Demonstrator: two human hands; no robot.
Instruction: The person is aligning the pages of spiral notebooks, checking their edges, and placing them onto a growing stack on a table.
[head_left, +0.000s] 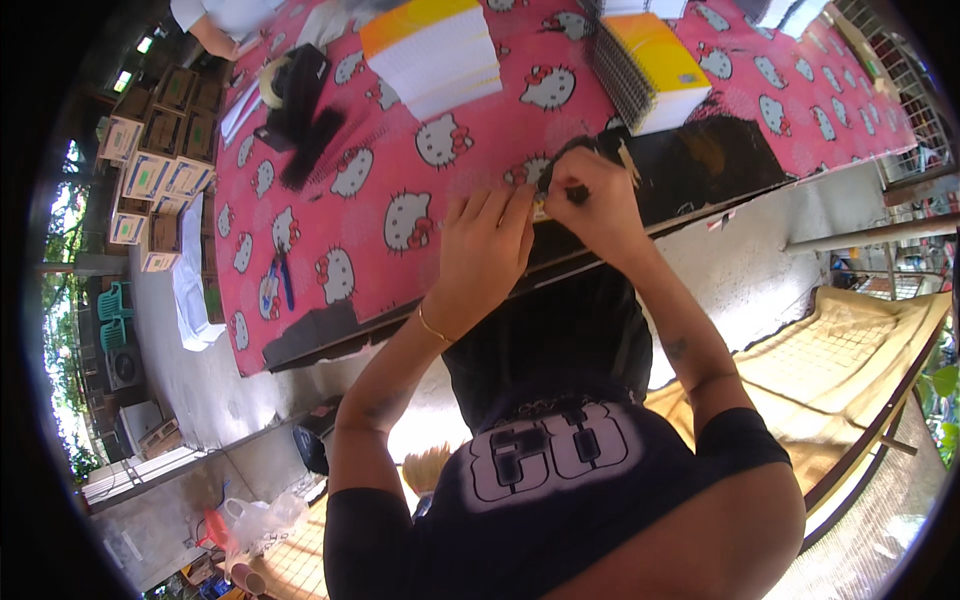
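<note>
At the near edge of a pink cartoon-cat tablecloth (385, 275), my two hands are close together. My left hand (487, 240) lies over the edge, palm down, fingers forward on the cloth and slightly apart. Its index side is beside a small yellowish piece (540, 208), too small to name. My right hand (600, 205) is closed in a pinch just right of it, over a black worn patch (700, 165) in the cloth. Something dark shows between its fingers, but I cannot make out what. A thick spiral notebook stack with yellow covers (655, 75) sits beyond my right hand.
Another stack of yellow-covered pads (435, 60) stands at the far side. A black tape dispenser (295, 95) and blue-handled pliers (285, 280) lie to the left. Another person's hand (215, 40) rests at the far left corner. Cardboard boxes (160, 150) are piled beyond the table's left side.
</note>
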